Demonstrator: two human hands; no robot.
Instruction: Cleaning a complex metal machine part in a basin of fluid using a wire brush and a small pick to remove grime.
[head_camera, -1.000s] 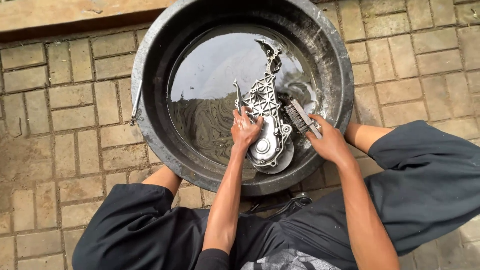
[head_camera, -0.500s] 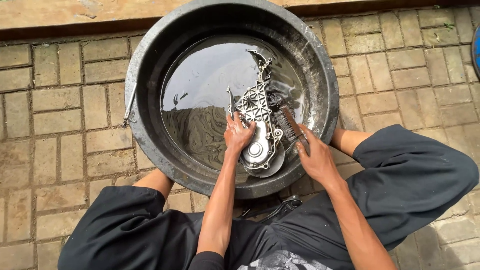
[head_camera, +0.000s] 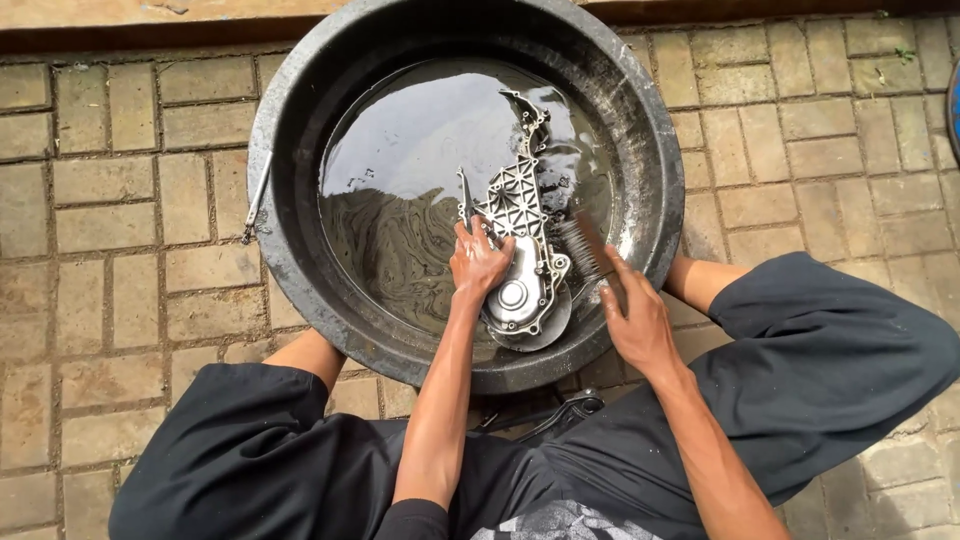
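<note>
Brick paving surrounds a black basin (head_camera: 300, 270) at centre frame. Left hand (head_camera: 480, 262) clamps the ribbed metal cover (head_camera: 520, 250) steady (half-submerged); right hand (head_camera: 635, 320) grips a brush (head_camera: 583, 247) against its edge.

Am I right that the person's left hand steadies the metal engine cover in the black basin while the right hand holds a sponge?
Not quite: the head view shows the right hand holding a brush, not a sponge. The left hand does steady the metal engine cover in the black basin.
</note>
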